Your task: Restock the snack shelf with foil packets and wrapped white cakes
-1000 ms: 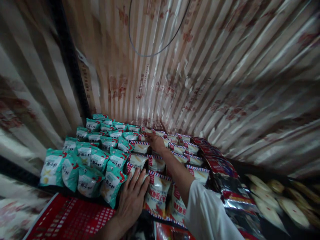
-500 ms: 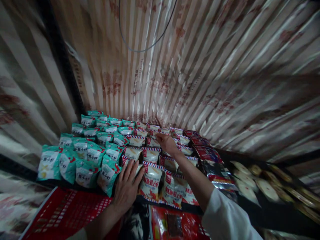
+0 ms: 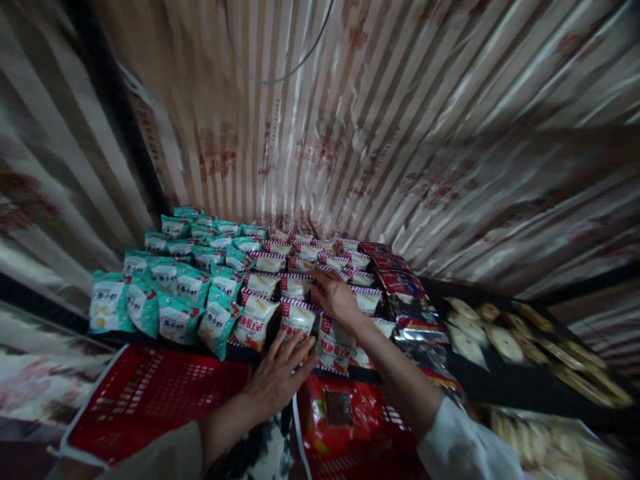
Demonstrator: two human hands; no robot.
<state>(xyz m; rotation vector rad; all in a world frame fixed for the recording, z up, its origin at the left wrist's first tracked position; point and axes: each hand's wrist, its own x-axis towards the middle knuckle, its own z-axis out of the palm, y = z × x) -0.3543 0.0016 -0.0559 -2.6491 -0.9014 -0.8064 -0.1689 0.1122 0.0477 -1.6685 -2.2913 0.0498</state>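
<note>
My left hand (image 3: 285, 367) is open, its spread fingers against the lower front of a white-and-red snack bag (image 3: 299, 315) in the front row. Farther back, my right hand (image 3: 336, 297) reaches over the same kind of bags, fingers bent and apart; nothing shows in its grasp. Just left of its fingertips stands another white snack bag (image 3: 295, 285) with a striped top edge. My right forearm partly covers a front-row bag (image 3: 334, 347). An upright white-and-red bag (image 3: 253, 320) stands left of my left hand.
Teal snack bags (image 3: 173, 320) fill the left of the shelf. Dark red packets (image 3: 400, 290) lie to the right, then pale packaged food (image 3: 505, 343). Two red baskets are below, one (image 3: 165, 393) at left, one holding a red package (image 3: 345, 413). Striped sheeting (image 3: 300, 147) hangs behind.
My left hand has moved right, from one column of white bags to the neighbouring one. My right hand has come nearer and its fingers have loosened. The view has shifted slightly.
</note>
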